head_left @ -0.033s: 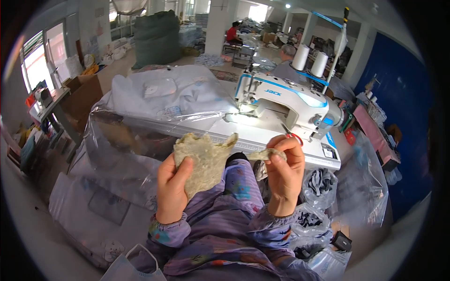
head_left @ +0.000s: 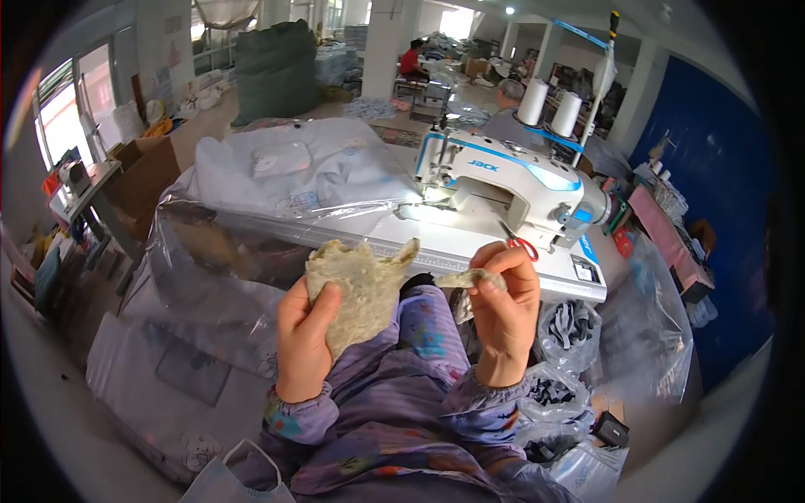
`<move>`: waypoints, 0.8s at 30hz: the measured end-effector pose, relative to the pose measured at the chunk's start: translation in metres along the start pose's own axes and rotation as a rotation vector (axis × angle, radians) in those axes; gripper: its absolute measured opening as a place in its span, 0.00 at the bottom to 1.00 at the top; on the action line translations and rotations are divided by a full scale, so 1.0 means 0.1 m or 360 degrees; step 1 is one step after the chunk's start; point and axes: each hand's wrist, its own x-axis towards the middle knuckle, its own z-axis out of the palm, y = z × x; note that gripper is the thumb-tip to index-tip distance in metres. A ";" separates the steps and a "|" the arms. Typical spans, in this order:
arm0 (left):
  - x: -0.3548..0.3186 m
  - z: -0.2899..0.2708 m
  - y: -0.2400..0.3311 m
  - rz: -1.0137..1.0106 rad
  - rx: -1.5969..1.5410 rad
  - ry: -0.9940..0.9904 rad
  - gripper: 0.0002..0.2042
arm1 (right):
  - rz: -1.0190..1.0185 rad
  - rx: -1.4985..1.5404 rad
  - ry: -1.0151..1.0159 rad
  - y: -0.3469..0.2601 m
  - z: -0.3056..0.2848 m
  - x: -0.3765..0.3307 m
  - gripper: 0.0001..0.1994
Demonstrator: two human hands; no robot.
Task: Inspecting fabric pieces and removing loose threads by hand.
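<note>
My left hand grips a flat, ragged-edged, mottled greenish-beige piece that looks like flatbread, its thumb lying across the near face. A smaller strip of the same stuff is pinched between the thumb and fingers of my right hand. The strip's left end points toward the bigger piece, with a gap between them. Both hands are held up above my lap, in front of the sewing table. Just beyond my right hand, red-handled scissors rest on the table by the sewing machine.
Pale fabric under clear plastic covers the table's left side. Plastic bags of dark scraps stand at my right. A face mask lies at the lower edge. Thread cones rise behind the machine. Two people sit farther back.
</note>
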 end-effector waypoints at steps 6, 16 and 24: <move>-0.02 0.00 0.00 0.0077 0.0103 0.0028 0.14 | -0.0071 0.0107 -0.0179 0.05 -0.07 -0.01 0.07; 0.00 0.01 -0.03 0.0096 0.0106 0.0038 0.14 | 0.0019 0.0354 -0.0265 0.15 -0.19 0.02 0.08; -0.01 0.01 -0.03 0.0096 0.0122 0.0034 0.13 | 0.0035 0.0387 -0.0241 0.18 -0.21 0.02 0.08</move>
